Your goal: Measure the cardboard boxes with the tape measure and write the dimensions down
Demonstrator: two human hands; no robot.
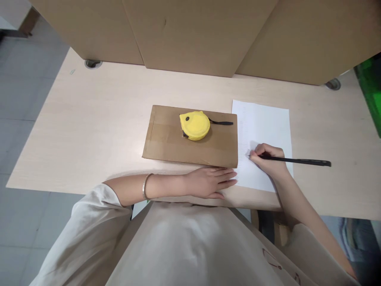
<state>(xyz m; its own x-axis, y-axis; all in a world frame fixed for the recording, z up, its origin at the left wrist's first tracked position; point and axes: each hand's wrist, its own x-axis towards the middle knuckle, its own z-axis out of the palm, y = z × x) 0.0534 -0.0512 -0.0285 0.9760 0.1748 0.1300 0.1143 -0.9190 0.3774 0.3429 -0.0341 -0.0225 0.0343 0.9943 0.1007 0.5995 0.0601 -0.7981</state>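
My right hand (270, 158) is closed around a black pen (300, 161), its tip touching a white sheet of paper (264, 123). Faint lines of marks run down the left part of the sheet. Flat on the table, my left hand (208, 182) has its fingers stretched out, with the fingertips at the paper's lower left corner. Just beyond that hand lies a flat piece of brown cardboard (166, 139), beside or slightly over the paper's left edge. On the cardboard sits a yellow tape measure (195, 126) with a black wrist strap.
The pale wooden table (74, 131) extends to both sides. Tall brown cardboard panels (190, 35) stand along its back edge. Round cable holes (93, 64) show near the back corners. A green surface (370, 85) is at the far right.
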